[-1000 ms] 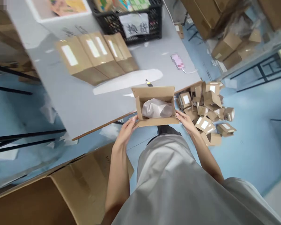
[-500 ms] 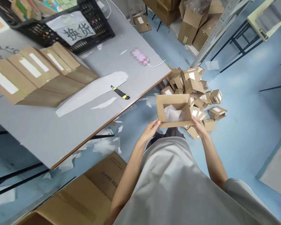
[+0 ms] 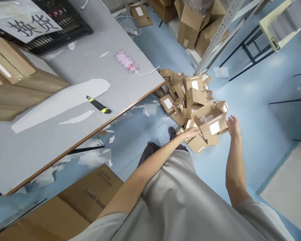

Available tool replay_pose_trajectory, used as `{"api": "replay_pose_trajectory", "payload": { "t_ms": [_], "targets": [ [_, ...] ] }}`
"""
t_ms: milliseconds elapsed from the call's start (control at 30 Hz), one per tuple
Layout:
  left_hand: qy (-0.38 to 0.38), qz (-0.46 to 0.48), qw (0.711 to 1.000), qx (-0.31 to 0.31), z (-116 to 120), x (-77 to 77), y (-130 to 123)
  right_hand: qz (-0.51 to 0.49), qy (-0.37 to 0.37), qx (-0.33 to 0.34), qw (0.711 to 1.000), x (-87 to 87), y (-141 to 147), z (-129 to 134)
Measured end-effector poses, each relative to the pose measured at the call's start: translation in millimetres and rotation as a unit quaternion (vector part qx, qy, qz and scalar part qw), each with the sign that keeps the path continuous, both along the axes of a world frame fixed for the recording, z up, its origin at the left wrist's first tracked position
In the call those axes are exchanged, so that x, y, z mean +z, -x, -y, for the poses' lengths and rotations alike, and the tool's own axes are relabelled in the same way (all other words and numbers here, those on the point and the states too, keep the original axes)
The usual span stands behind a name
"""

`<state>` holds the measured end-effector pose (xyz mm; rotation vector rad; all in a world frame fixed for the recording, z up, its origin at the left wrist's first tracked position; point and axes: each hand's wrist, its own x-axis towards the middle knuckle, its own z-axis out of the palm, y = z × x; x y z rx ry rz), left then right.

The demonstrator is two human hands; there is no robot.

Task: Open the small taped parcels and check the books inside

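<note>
An open cardboard box (image 3: 213, 125) with a white label and pale wrapping inside is over the pile of opened boxes (image 3: 174, 87) on the blue floor. To its right is my right hand (image 3: 234, 126), fingers spread, with nothing in it. My left hand (image 3: 191, 133) reaches to the box's left side, apparently off it; its fingers are too small and blurred to read. On the grey table (image 3: 130, 83) a black and yellow utility knife (image 3: 99, 104) lies beside torn white strips.
Closed cardboard boxes (image 3: 27, 80) and a black crate (image 3: 77, 30) stand on the table's left part. A large carton (image 3: 90, 194) is at the lower left. Beyond the pile rises a metal shelf post (image 3: 215, 33). Paper scraps (image 3: 95, 157) litter the floor.
The open box has left both hands' hold and moved right, over the pile. My hands have moved right, and the right one has opened. The view has shifted right, away from the crate.
</note>
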<state>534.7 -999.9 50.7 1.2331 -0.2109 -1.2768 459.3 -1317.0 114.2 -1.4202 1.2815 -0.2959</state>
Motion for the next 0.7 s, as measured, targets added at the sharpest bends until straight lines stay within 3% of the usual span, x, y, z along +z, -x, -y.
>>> {"api": "replay_pose_trajectory", "payload": {
  "t_ms": [100,233,367,467,600,700],
  "targets": [
    [-0.036,-0.023,0.999,0.016,-25,-5.1,-8,0.003,0.005,0.03,1.0,-15.2,-31,-16],
    [-0.089,-0.042,0.991,0.093,-109,-8.5,-24,0.008,-0.078,0.132,0.988,-33.5,-73,-92],
    [-0.132,-0.068,0.962,0.228,-209,-6.3,-25,-0.008,-0.154,0.26,0.953,-44.1,-117,-209],
    [-0.125,-0.081,0.933,0.327,-277,3.0,-18,-0.01,-0.201,0.381,0.903,-41.8,-149,-305],
    [-0.095,-0.097,0.881,0.452,-361,25.9,-20,0.002,-0.219,0.516,0.828,-21.3,-187,-426],
    [-0.083,-0.06,0.845,0.525,-430,48.2,-29,0.029,-0.195,0.56,0.805,0.0,-210,-504]
  ]
}}
